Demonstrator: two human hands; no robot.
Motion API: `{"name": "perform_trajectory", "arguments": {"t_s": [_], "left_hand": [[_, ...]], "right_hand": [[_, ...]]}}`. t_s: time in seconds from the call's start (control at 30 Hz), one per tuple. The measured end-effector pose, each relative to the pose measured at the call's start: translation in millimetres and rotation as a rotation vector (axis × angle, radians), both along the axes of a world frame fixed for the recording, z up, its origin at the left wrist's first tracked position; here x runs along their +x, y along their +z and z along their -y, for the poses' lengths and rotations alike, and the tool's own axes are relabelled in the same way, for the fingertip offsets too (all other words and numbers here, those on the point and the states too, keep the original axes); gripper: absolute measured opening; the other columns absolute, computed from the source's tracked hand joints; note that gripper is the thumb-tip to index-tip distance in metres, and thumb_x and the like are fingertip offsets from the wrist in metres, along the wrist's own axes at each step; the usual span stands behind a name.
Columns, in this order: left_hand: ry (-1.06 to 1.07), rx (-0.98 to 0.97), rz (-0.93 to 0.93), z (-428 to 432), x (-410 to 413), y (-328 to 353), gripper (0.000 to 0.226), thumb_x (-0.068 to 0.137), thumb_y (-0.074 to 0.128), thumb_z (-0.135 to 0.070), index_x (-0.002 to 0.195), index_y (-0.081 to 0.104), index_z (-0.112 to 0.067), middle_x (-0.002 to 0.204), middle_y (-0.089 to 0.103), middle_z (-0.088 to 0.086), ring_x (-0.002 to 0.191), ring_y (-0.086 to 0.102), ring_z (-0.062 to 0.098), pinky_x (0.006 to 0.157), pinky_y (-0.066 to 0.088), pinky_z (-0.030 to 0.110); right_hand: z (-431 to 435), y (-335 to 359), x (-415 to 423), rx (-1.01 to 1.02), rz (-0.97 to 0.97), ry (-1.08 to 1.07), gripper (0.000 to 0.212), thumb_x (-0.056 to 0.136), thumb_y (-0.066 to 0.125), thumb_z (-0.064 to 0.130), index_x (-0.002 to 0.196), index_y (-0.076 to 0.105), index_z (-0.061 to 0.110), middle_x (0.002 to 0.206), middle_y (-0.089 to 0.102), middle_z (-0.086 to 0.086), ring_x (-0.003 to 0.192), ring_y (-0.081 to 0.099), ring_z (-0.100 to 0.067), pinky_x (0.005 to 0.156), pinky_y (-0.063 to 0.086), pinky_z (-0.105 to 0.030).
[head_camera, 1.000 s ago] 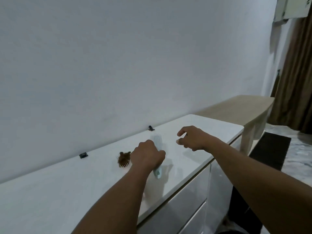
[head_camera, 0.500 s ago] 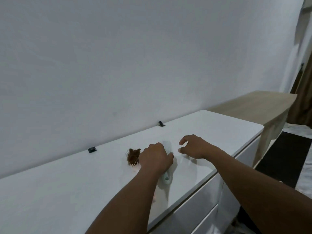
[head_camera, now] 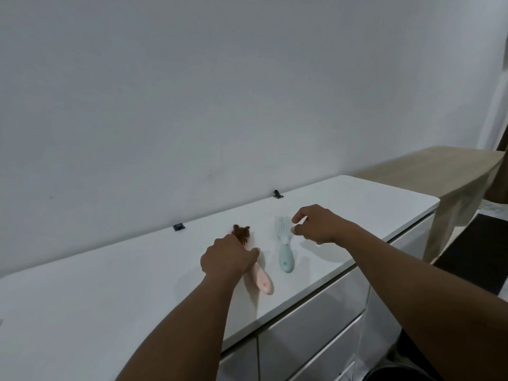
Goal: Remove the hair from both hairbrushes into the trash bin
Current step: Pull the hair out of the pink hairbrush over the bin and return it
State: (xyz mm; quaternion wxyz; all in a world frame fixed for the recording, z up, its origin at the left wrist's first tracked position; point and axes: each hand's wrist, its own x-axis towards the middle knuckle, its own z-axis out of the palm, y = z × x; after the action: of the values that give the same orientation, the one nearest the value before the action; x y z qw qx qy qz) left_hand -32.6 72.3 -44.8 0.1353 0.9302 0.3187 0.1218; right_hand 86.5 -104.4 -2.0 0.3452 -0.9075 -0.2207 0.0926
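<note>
- Two hairbrushes are laid side by side at frame centre on the white cabinet top, handles pointing toward the camera.
- Much of the pink hairbrush is hidden under the left hand; only its handle and a clump of brown hair at its head are seen.
- The left fingers are curled over the pink brush's neck; whether it is fully clasped cannot be told.
- The right hand is held just right of the blue hairbrush, thumb and forefinger parted, nothing gripped.
- A dark rim at the bottom right edge is cut off and cannot be identified.
</note>
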Motion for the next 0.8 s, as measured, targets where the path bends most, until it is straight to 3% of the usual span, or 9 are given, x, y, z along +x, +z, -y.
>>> {"name": "perform_trajectory", "arguments": {"t_s": [0.1, 0.23, 0.3, 0.43, 0.57, 0.67, 0.8], "left_hand": [[-0.015, -0.042, -0.016, -1.6, 0.6, -2.3, 0.046, 0.081, 0.059, -0.049, 0.114, 0.061, -0.016, 0.113, 0.065, 0.003, 0.106, 0.065, 0.026, 0.075, 0.042, 0.03], [-0.026, -0.098, 0.053, -4.5, 1.0, -2.0, 0.029, 0.083, 0.058, -0.04, 0.099, 0.055, -0.016, 0.102, 0.062, 0.003, 0.098, 0.063, 0.028, 0.073, 0.043, 0.03], [-0.035, -0.151, 0.123, -4.1, 1.2, 2.0, 0.026, 0.085, 0.057, -0.039, 0.095, 0.051, -0.015, 0.092, 0.057, 0.001, 0.089, 0.058, 0.027, 0.073, 0.042, 0.03], [-0.104, -0.253, 0.333, 9.5, 5.0, 20.4, 0.033, 0.082, 0.055, -0.044, 0.097, 0.055, -0.015, 0.096, 0.062, 0.003, 0.089, 0.06, 0.027, 0.072, 0.044, 0.033], [-0.335, -0.345, 0.492, 47.2, 6.2, 46.5, 0.025, 0.081, 0.058, -0.042, 0.077, 0.044, -0.022, 0.078, 0.055, -0.004, 0.069, 0.051, 0.018, 0.062, 0.038, 0.032], [-0.501, -0.328, 0.515, 91.3, 8.7, 58.6, 0.028, 0.084, 0.059, -0.041, 0.078, 0.045, -0.018, 0.075, 0.056, -0.002, 0.067, 0.05, 0.017, 0.058, 0.037, 0.032], [-0.683, -0.327, 0.488, 160.6, 15.8, 56.7, 0.029, 0.084, 0.057, -0.044, 0.086, 0.052, -0.015, 0.078, 0.063, -0.001, 0.074, 0.06, 0.021, 0.066, 0.049, 0.036]], "right_hand": [[-7.9, -4.9, -4.8, -0.027, 0.024, 0.023, 0.03, 0.086, 0.068, 0.03, 0.114, 0.063, 0.019, 0.088, 0.061, -0.002, 0.072, 0.058, -0.018, 0.061, 0.048, -0.028], [-7.3, -0.7, -7.9, -0.038, 0.042, 0.028, 0.03, 0.087, 0.068, 0.03, 0.114, 0.063, 0.018, 0.093, 0.058, -0.002, 0.071, 0.055, -0.013, 0.062, 0.047, -0.027], [-2.7, 7.3, -8.8, -0.03, 0.056, 0.019, 0.03, 0.088, 0.068, 0.031, 0.114, 0.063, 0.019, 0.097, 0.06, -0.002, 0.075, 0.058, -0.014, 0.061, 0.046, -0.026], [13.4, 28.3, -12.1, 0.046, 0.088, -0.03, 0.032, 0.088, 0.067, 0.038, 0.112, 0.064, 0.019, 0.102, 0.067, -0.007, 0.096, 0.069, -0.024, 0.062, 0.05, -0.026], [42.1, 51.5, -23.7, 0.221, 0.092, -0.102, 0.046, 0.088, 0.062, 0.052, 0.118, 0.06, 0.018, 0.107, 0.067, -0.007, 0.097, 0.07, -0.022, 0.071, 0.06, -0.035], [76.4, 68.4, -34.2, 0.439, 0.042, -0.183, 0.056, 0.089, 0.058, 0.059, 0.127, 0.054, 0.018, 0.116, 0.064, -0.007, 0.095, 0.071, -0.021, 0.071, 0.062, -0.038], [135.3, 79.4, -45.1, 0.638, 0.031, -0.28, 0.043, 0.089, 0.065, 0.051, 0.118, 0.06, 0.019, 0.114, 0.068, -0.011, 0.095, 0.073, -0.028, 0.072, 0.064, -0.047]]}}
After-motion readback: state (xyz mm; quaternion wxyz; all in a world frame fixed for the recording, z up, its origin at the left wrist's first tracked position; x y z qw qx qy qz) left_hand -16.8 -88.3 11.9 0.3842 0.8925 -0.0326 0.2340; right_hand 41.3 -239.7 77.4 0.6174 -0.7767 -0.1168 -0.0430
